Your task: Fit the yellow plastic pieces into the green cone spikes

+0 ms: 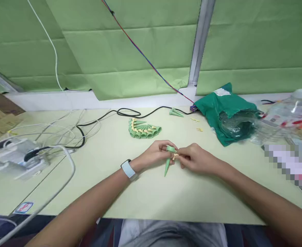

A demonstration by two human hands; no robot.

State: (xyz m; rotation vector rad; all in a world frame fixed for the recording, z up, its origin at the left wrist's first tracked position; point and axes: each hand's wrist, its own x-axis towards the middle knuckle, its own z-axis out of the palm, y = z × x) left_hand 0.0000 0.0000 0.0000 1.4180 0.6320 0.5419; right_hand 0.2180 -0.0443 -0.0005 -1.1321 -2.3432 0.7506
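My left hand (157, 154), with a watch on its wrist, is closed around a green plastic watering spike (167, 167). The spike's round, wide end is up and its point slants down toward me. My right hand (193, 156) pinches a small pale-yellow valve piece (175, 156) against the spike's side; fingers partly hide where the two meet. Beyond my hands lies a fanned row of green spikes (144, 130) with yellow pieces on them. Farther back rest a few loose green spikes (176, 112) and some loose yellow pieces (199, 129).
At the right are a torn green plastic bag (212, 103), a large clear bottle (285, 113) and a blurred-out flat item (290, 168). A white power strip (22, 157) and tangled cables (84, 132) occupy the left. Green sheets (140, 51) cover the partition behind the table (130, 202).
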